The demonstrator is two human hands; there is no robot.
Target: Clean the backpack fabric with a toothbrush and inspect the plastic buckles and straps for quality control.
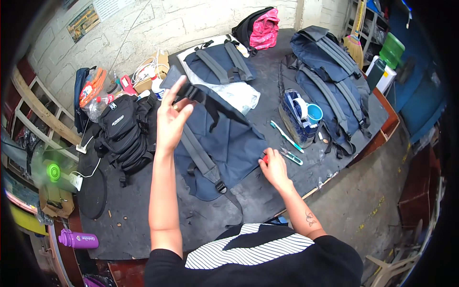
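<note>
A dark blue backpack panel (pixel 229 148) with a padded grey shoulder strap (pixel 198 150) lies in front of me. My left hand (pixel 173 119) is raised over its far left part, index finger stretched up and thumb apart. A black webbing strap with a buckle (pixel 192 93) sits between that thumb and finger, and its loose end (pixel 213 119) hangs down. My right hand (pixel 274 168) rests at the panel's right edge, fingers curled around a small red object (pixel 265 159) whose kind is mostly hidden. Thread snips (pixel 291 156) lie just beyond that hand.
A toothbrush (pixel 287 137) and a dark blue container (pixel 299 117) with a blue cup (pixel 314 113) stand right. Blue backpacks (pixel 330 81) lie farther right. A black backpack (pixel 125 129) is left, a purple bottle (pixel 79 238) near left. The table edge (pixel 330 179) runs right.
</note>
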